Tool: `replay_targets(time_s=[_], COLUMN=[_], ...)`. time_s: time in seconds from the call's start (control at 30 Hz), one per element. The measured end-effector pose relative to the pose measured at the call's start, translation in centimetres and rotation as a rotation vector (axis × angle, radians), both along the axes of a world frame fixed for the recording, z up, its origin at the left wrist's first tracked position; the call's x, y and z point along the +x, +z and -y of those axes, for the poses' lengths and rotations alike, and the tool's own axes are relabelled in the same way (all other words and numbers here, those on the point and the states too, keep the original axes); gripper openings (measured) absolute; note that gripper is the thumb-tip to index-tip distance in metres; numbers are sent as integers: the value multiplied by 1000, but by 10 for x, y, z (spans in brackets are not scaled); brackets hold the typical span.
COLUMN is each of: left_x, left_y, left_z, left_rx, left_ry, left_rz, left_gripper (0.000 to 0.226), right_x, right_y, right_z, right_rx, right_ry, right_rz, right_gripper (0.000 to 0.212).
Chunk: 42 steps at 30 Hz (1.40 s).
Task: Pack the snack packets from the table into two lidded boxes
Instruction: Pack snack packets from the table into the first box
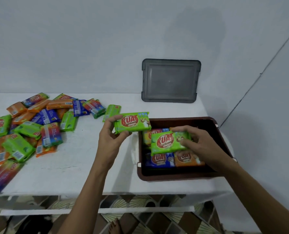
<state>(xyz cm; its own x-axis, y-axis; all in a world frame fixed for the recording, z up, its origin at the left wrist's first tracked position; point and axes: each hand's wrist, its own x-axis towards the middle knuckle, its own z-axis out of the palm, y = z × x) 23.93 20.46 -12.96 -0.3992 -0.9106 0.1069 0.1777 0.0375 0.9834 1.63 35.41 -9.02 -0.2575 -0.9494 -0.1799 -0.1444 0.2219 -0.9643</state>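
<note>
Not far along, well under half imo. The brown box at the table's front right corner has a bottom layer of packets. The right hand grips a green packet just above them. The left hand pinches a second green packet by the box's back left corner. The pile of packets on the table's left side isn't packed yet. The grey lid is off, propped at the back edge. No 2nd box in view.

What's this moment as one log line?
left hand: grips upper green packet | right hand: grips lower green packet over brown box | grey lid: against wall
</note>
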Motion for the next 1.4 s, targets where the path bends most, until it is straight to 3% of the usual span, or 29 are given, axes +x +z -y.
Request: replay_targets(time_s=[0.17,0.27,0.4,0.5,0.7,0.77,0.8,0.87,0.93,0.97,1.1,1.23,1.4], left_x=[-17,-21,-21,-20,-21,-23,-24,-30,-40,-44,-55,-54,-50], left_y=[-14,-18,-18,-18,-10,-6,-4,2,4,3,-6,-20,-35], left_z=[-23,-29,-29,-28,-30,-31,-33,-38,-46,-49,-52,-46,-38], left_rx=[31,32,10,-2,-24,-21,-15,14,29,4,-328,-718,-711], left_ry=[-19,-26,-25,-31,-55,-73,-85,-130,-204,-244,-352,-238,-27], left_rz=[35,58,86,108,142,131,118,82,73,95,447,701,758], left_gripper=[41,41,41,41,40,40,40,40,40,41,46,43,41], right_x=[-2,2,-3,-4,-10,-15,-18,-19,-17,-17,-33,-59,-69], right_y=[-26,-43,-56,-56,-46,-40,-37,-27,-17,-14,-14,-17,-30], right_z=[-6,3,18,21,21,19,18,16,14,11,-10,-34,-39], right_rx=[156,240,314,353,365,217,108,-36,-49,-42,-19,64,224], right_ry=[151,215,201,306,453,359,253,51,8,17,7,-41,-72], right_rz=[126,103,-281,-559,-789,-887,-830,-400,70,164,154,74,-156], right_gripper=[44,46,39,34,32,29,26,22,29,31,17,12,13])
